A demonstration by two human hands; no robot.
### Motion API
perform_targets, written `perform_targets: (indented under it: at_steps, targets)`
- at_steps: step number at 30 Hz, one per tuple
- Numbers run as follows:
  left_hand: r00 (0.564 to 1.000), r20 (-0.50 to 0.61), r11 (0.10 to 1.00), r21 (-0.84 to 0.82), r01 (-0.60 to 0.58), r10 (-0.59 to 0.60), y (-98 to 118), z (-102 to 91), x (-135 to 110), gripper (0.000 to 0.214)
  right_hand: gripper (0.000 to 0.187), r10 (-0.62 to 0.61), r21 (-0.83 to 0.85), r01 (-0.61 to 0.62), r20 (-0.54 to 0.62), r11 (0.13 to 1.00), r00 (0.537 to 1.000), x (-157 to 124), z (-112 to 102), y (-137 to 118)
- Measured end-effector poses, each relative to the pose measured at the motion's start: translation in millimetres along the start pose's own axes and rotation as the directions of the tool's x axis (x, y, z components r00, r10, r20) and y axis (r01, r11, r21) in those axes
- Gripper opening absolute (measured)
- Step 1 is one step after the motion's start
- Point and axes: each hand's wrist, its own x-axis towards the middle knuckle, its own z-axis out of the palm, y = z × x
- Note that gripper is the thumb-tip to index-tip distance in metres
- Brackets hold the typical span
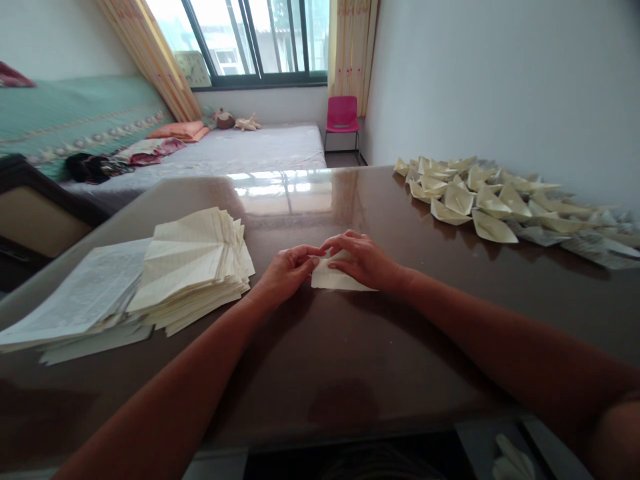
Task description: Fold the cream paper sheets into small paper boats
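A folded sheet of cream paper (334, 280) lies on the glossy brown table in front of me, its straight lower edge facing me. My left hand (290, 270) pinches its left side between thumb and fingers. Bent over the paper's top and right side is my right hand (363, 259), thumb and fingertips pressed on it. The fingertips of both hands come close together at the top of the paper, and much of its upper part is hidden beneath them.
A thick stack of creased cream sheets (183, 257) lies on the left, beside printed white sheets (95, 287). Several folded paper boats (493, 227) crowd the right side by the wall. Beyond the table (300, 380) stand a bed (280, 147) and a pink chair (343, 115).
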Motion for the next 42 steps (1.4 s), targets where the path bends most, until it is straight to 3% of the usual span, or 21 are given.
perform_targets:
  at_steps: [6, 12, 18, 25, 31, 37, 42]
  targets:
    - [0.998, 0.049, 0.997, -0.053, 0.047, -0.045, -0.7, 1.2, -1.7, 0.038, 0.023, -0.079, 0.002, 0.079, 0.129, 0.997, 0.989, 2.3, -3.7, 0.5]
    - [0.997, 0.038, 0.976, 0.206, -0.076, 0.070, 1.5, 2.2, -2.5, 0.020, 0.014, 0.007, -0.013, -0.005, 0.135, 1.000, 0.991, 3.3, -4.4, -6.0]
    - [0.964, 0.016, 0.822, 0.518, -0.237, 0.267, -0.1, 2.3, -5.3, 0.023, 0.016, 0.116, -0.030, -0.114, 0.076, 0.993, 0.990, 0.9, -3.4, -2.3]
    - [0.930, 0.110, 0.563, 0.769, -0.302, 0.350, 0.4, 2.6, -8.1, 0.025, 0.016, 0.139, 0.012, -0.141, 0.089, 0.990, 0.986, 2.1, -2.9, -0.5]
    - [0.946, 0.141, 0.491, 0.827, -0.275, 0.291, -6.4, 10.2, -6.3, 0.022, 0.016, 0.051, -0.151, -0.030, 0.140, 0.988, 0.989, 0.7, 0.4, 3.2]
    - [0.937, 0.172, 0.435, 0.850, -0.297, 0.304, -4.5, 8.7, -8.2, 0.019, 0.017, 0.079, -0.219, -0.046, 0.145, 0.975, 0.986, -0.6, 6.2, 2.3]
    - [0.942, 0.166, 0.440, 0.851, -0.286, 0.292, -2.4, 7.3, -8.2, 0.021, 0.019, 0.077, -0.223, -0.047, 0.129, 0.974, 0.989, 0.7, 6.7, 6.5]
